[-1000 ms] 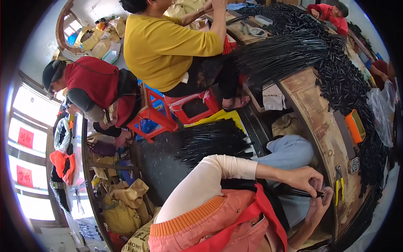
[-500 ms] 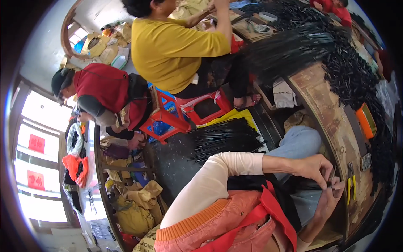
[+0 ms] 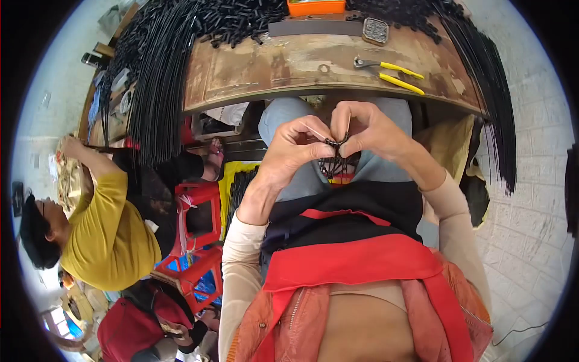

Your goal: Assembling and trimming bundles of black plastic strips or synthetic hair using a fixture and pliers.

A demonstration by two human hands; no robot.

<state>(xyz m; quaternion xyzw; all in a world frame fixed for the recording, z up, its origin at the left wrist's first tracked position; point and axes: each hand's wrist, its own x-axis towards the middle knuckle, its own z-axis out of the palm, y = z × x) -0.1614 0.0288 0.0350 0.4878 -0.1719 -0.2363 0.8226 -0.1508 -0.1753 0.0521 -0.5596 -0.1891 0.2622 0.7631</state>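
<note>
Over my lap, my left hand point(image 3: 289, 151) and my right hand point(image 3: 369, 134) meet fingertip to fingertip. Both pinch the upper end of a small cluster of thin black strands point(image 3: 338, 167), which hangs down between them. How the strands join is hidden by the fingers. Beyond my hands, nippers point(image 3: 402, 84) with yellow handles and a dark metal head lie on the worn wooden table point(image 3: 253, 69). A small square tin point(image 3: 375, 31) of tiny pieces stands farther back.
A long bundle of black rods point(image 3: 160, 84) hangs over the table's left edge, another bundle point(image 3: 491, 102) at the right. Short black tubes point(image 3: 229, 21) lie heaped behind a flat dark bar point(image 3: 316, 28) and an orange container point(image 3: 316, 7). Co-workers and red stools point(image 3: 199, 211) are at left.
My view has swung right toward the table, so my hands now appear near the middle. They stay together at the fingertips, and the black strands between them now show.
</note>
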